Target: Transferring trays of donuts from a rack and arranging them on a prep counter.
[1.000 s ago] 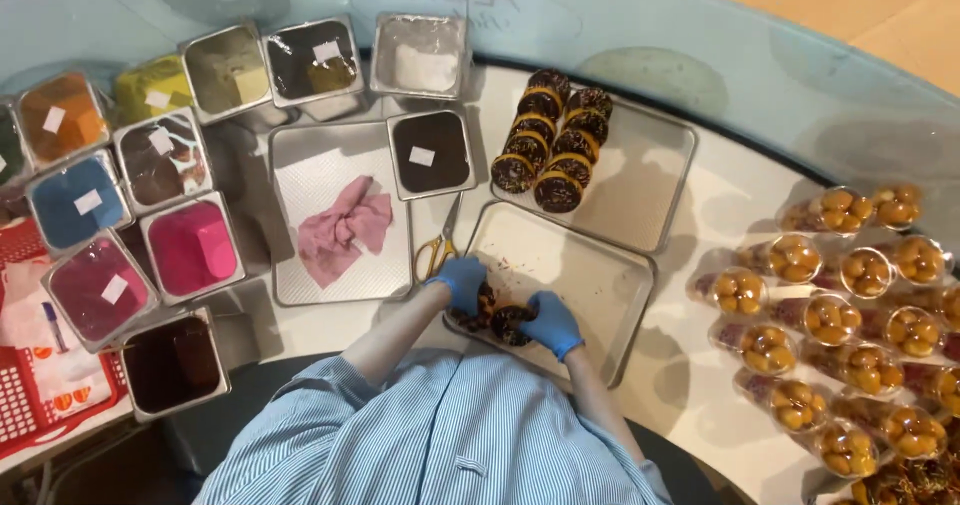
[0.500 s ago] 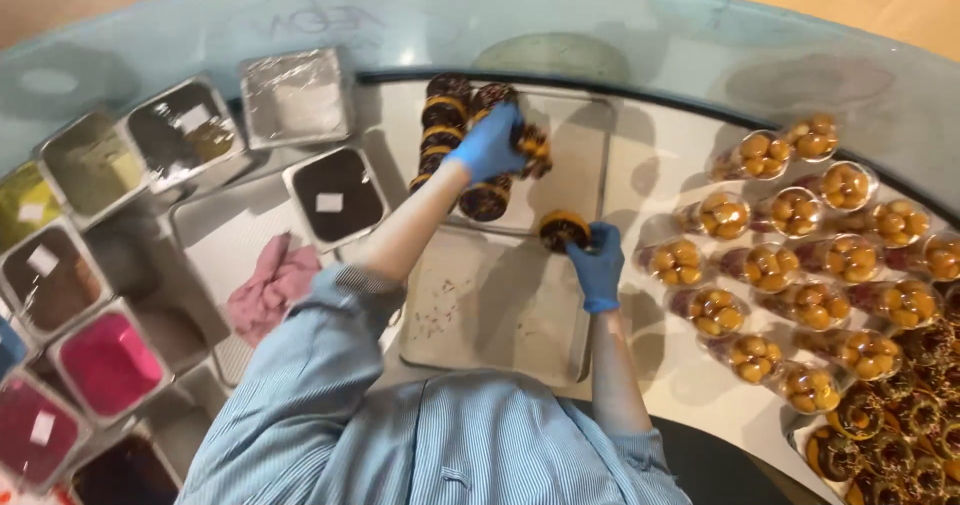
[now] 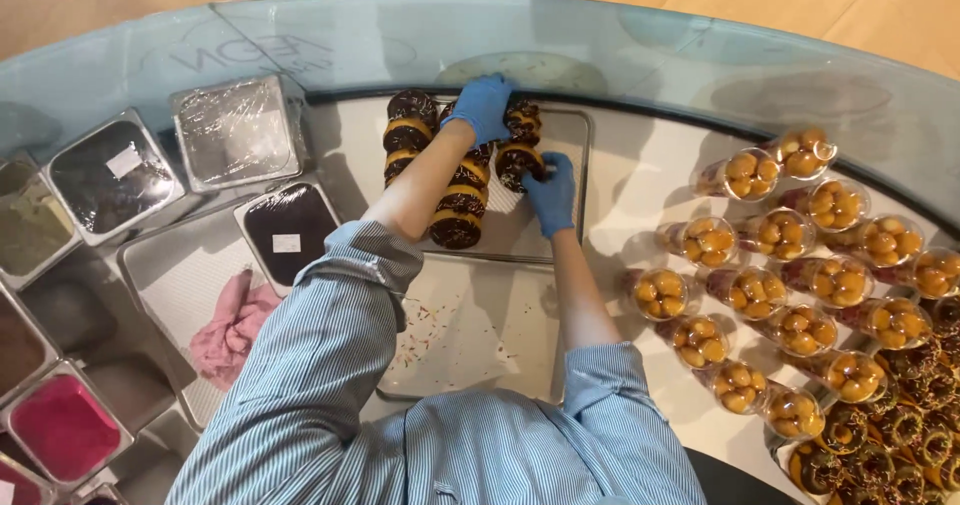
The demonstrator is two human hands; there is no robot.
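Both gloved hands worked over the doughnuts (image 3: 455, 180) on the tray (image 3: 572, 135) at the surface's far edge. The left hand (image 3: 482, 105) lay curled over the back row, its grip hidden. The right hand (image 3: 551, 193) pinched one chocolate doughnut (image 3: 518, 162).

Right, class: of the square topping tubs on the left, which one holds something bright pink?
The pink-filled tub at the lower left edge, nearest the person's left elbow. The others hold dark brown, greenish or pale contents, and several are covered with cling film.
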